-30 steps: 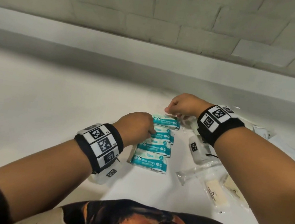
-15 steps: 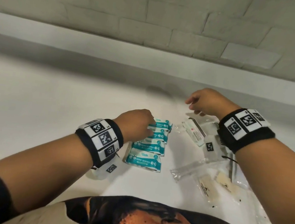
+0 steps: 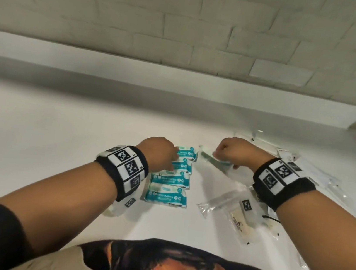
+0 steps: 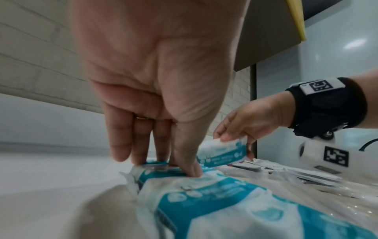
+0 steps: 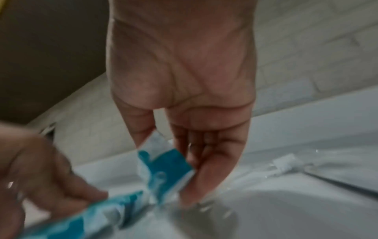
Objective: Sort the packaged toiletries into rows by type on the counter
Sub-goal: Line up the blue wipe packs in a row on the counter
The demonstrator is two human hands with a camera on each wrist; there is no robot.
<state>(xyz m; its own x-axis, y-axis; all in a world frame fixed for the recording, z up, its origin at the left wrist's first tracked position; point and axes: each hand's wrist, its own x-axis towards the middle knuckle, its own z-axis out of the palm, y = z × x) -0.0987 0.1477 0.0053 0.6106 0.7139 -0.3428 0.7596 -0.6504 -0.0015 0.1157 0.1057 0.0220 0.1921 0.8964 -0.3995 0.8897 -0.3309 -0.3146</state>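
A column of teal-and-white mini wipes packs lies on the white counter in front of me. My left hand rests on the far end of that column; in the left wrist view its straight fingers press down on a pack. My right hand hovers just right of the column's far end and pinches another wipes pack between thumb and fingers, tilted and off the counter. The right wrist view shows this held pack close to the lying packs.
Clear-wrapped toiletries lie scattered to the right: a long clear sleeve, a beige item in a bag, and more packets farther back. A low white upstand and a brick wall close the rear.
My right hand left the column's far end, reached right to the pile, and has come back toward the column holding a wipes pack. My left hand stayed on the column.
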